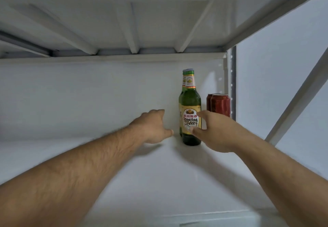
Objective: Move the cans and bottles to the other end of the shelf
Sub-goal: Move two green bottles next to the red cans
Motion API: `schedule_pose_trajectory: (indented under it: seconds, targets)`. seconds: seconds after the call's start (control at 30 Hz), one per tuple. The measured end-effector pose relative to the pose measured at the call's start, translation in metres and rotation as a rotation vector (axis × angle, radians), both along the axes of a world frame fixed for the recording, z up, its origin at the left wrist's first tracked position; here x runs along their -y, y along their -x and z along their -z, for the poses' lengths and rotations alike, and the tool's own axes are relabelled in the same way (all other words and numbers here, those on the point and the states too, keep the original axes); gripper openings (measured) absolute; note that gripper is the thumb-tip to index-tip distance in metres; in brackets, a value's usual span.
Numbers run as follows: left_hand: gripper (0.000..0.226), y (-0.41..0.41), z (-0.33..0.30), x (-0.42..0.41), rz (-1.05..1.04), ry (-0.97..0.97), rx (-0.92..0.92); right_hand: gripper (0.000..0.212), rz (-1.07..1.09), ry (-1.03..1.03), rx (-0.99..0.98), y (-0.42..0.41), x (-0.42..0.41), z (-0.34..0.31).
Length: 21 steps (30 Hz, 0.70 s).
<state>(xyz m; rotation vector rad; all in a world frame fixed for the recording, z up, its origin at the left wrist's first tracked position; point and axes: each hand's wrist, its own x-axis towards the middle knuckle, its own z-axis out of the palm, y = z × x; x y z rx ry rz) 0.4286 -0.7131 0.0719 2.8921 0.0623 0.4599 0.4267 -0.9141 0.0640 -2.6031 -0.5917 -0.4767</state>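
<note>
The green glass beer bottle (190, 109) stands upright on the white shelf (150, 173), right of the frame's centre, capped and apparently full. Behind it and further right, tight against the shelf's perforated corner post (230, 84), stand two red cans (220, 104), one partly hiding the other.

The right hand (213, 130) is just in front of the bottle's lower body, its grip spread: thumb near the label's lower edge, forefinger near the label's upper right. Whether the fingertips already touch the glass cannot be told, but they have not closed round it. The left hand (156, 125) hovers just to the left of the bottle with fingers loosely curled, holding nothing.

By my judgement the bottle will be heavy for its width, rigid, breakable and smooth; the glass above the label looks beaded with moisture, so it may be slippery. The paper label on the broad lower body offers the surest hold, low enough to keep the tall bottle from tipping; the narrow neck is a poorer place. The cans look light and stiff, easily dented if squeezed, and each can be taken round its middle.
</note>
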Motion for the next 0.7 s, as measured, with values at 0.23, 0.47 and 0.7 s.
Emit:
schedule_pose_trajectory:
  seconds: [0.23,0.47,0.7]
  targets:
    - [0.084,0.105,0.003,-0.098,-0.125,-0.077,-0.013,0.064,-0.118,0.274,0.016,0.059,-0.108,-0.004]
    - [0.084,0.242,0.017,-0.23,-0.356,0.001,-0.009,0.076,-0.314,0.319,-0.039,0.138,-0.252,-0.004]
    - [0.083,0.371,0.035,-0.328,-0.549,0.118,-0.001,0.08,-0.433,0.353,-0.027,0.221,-0.367,0.003]
